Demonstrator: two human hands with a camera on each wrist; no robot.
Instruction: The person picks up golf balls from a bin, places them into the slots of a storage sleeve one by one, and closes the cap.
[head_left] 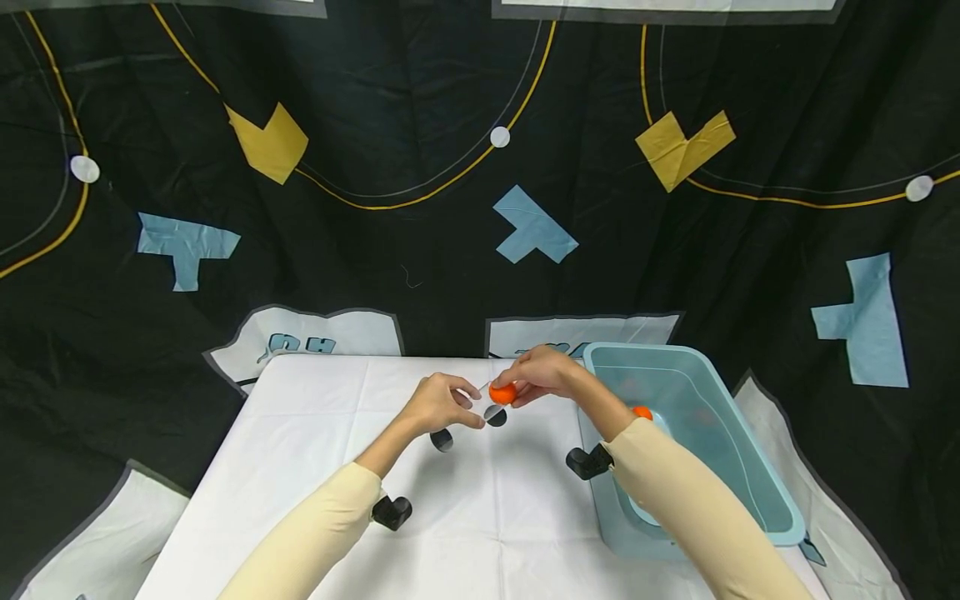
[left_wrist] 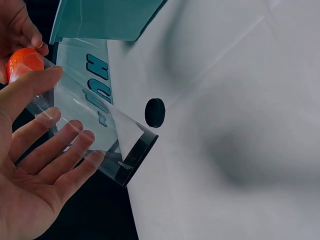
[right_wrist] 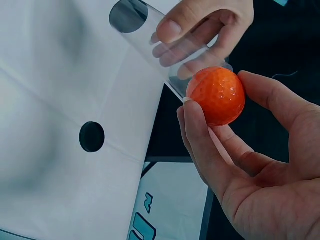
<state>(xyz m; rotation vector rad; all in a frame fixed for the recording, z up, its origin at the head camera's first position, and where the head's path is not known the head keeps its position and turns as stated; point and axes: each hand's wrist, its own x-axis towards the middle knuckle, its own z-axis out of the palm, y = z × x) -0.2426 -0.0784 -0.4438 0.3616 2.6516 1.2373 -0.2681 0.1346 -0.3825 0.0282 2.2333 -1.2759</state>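
Observation:
My left hand (head_left: 446, 402) holds a clear plastic tube (left_wrist: 111, 131), its thumb on one side and fingers on the other. The tube lies tilted above the table, with a dark closed end (left_wrist: 136, 159) pointing down toward the near left. At the tube's upper mouth, my right hand (head_left: 542, 377) pinches an orange golf ball (right_wrist: 217, 96) between thumb and fingertips. The ball touches or partly enters the rim; I cannot tell how deep it sits. Below the tube, a round black cap (right_wrist: 92, 136) rests on the white table (head_left: 360, 533).
A light blue bin (head_left: 720, 450) stands at the table's right, under my right forearm. Inside it shows another orange ball (head_left: 642, 412), partly hidden by the sleeve. Behind the table hangs a black cloth (head_left: 420, 275) with yellow and blue tape marks.

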